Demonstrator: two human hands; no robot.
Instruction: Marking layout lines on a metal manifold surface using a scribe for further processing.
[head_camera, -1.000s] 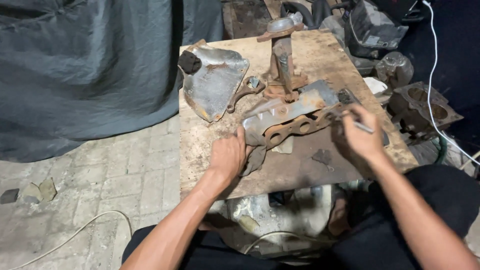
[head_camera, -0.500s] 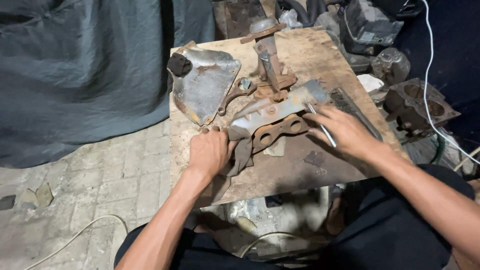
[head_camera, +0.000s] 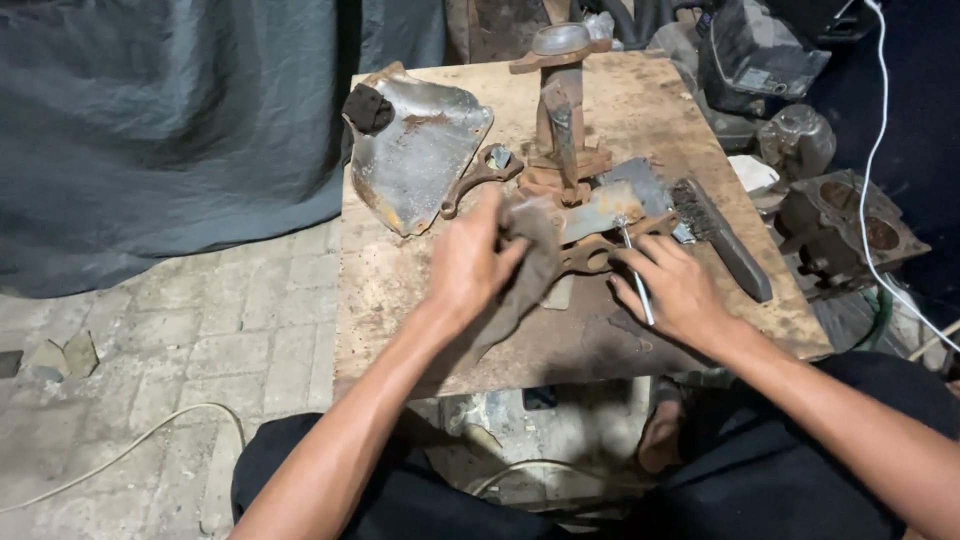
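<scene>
Head view: the left hand (head_camera: 468, 262) grips a grey rag (head_camera: 525, 270) bunched in its fingers, pressing it against the rusty metal casting (head_camera: 590, 250) near the middle of the wooden counter (head_camera: 400, 300). The right hand (head_camera: 675, 290) pinches a thin metal rod (head_camera: 632, 270), tip set against the casting, seemingly steadying it.

Bare forearms, ringless hands (head_camera: 470, 262), seemingly black trousers below.
</scene>
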